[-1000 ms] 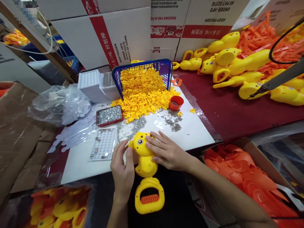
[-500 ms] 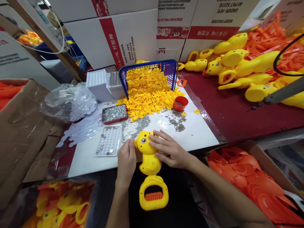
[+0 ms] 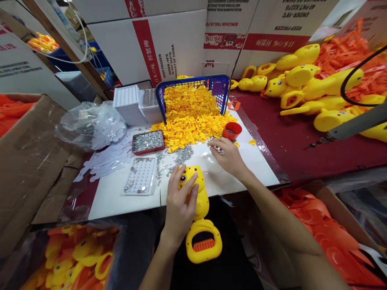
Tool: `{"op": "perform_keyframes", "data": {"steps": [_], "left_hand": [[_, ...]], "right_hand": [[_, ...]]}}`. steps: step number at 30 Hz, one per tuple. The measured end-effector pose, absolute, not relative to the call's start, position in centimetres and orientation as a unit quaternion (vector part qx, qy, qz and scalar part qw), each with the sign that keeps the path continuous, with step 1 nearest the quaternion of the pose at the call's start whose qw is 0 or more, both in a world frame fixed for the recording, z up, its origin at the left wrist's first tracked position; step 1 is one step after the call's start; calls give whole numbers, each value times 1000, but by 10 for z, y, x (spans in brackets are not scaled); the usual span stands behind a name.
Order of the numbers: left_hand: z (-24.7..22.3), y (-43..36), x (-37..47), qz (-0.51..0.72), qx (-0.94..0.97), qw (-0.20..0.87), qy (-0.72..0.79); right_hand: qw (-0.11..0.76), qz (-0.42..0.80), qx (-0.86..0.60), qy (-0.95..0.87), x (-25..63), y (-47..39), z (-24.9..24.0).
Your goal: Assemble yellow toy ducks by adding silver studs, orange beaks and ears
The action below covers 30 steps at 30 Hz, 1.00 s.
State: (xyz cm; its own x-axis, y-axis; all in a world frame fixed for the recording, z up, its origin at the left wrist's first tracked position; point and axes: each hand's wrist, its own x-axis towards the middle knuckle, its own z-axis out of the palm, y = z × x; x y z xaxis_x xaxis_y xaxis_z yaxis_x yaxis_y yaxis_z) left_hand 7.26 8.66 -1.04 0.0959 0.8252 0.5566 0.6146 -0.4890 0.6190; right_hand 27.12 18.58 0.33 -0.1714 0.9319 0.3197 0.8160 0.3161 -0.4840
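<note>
A yellow duck-shaped toy [image 3: 202, 203] with a ring handle and an orange grille lies at the front edge of the white board. Wrapped over its head is my left hand [image 3: 181, 197], fingers on the side near the eye. My right hand [image 3: 226, 157] is off the toy, over the dark screws in front of the red cup [image 3: 232, 131]. Its fingers are bent together at the tips; whether anything is between them is too small to make out.
A blue basket [image 3: 225, 94] spills yellow pieces behind. Left are a red tray of metal bits [image 3: 148, 142], a white dimpled tray [image 3: 140, 176] and white strips [image 3: 105, 161]. A screwdriver [image 3: 341, 129] hangs at right over the red cloth, near yellow toys.
My right hand has left the toy and moved up to the screws by the red cup. My left hand has shifted right onto the toy's head. The view has turned slightly.
</note>
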Motion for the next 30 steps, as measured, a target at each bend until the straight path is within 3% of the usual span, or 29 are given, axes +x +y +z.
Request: {"op": "perform_keyframes", "data": {"steps": [8,15,24,30], "left_hand": [[-8,85,77,465,718,126,502],[-5,89,85,498,684,118,520],[-8,90,81,524,636,192,532],[-9,88,83,527,637,181,533]], "right_hand": [[101,39,-593,-798,263,219,-4],[23,10,-557,-830,263,215,9],[15,63,-505,-861,267,238,18],[125,175,-467,-858,261,211,32]]}}
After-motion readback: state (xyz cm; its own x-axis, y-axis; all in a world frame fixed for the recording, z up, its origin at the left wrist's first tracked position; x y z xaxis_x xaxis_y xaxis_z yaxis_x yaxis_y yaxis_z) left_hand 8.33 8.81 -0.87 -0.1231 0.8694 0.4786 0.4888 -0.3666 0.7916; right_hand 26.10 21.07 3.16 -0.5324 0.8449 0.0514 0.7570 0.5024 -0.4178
